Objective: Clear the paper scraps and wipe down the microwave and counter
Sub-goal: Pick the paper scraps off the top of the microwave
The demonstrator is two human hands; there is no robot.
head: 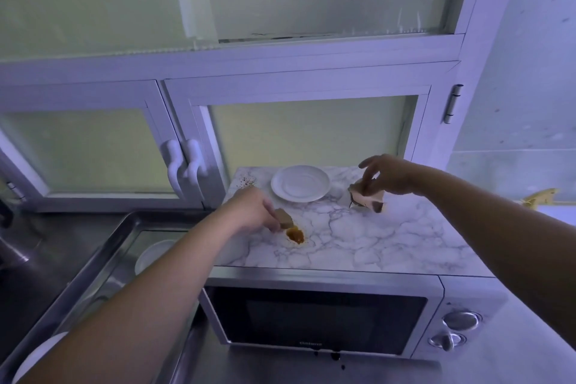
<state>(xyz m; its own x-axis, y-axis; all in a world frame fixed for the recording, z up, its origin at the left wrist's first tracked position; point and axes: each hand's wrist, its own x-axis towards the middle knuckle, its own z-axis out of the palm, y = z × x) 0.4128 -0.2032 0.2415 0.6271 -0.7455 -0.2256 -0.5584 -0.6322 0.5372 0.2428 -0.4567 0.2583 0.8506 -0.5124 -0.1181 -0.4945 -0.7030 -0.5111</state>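
A silver microwave [324,318] stands on the counter, and its top [358,240] has a marble pattern. My left hand [252,212] pinches a small brownish paper scrap [285,217] just above an orange-brown stain [295,235] on that top. At the top's right rear, my right hand [389,178] holds a crumpled, stained paper scrap [367,198] lifted a little off the surface. Reddish specks [247,181] lie at the top's far left corner.
A white saucer [300,183] sits at the back of the microwave top between my hands. To the left is a steel sink [93,259] with a white dish [152,256] in it. Cabinet doors with white handles [184,165] stand behind. Dark drips [335,356] mark the counter below the microwave door.
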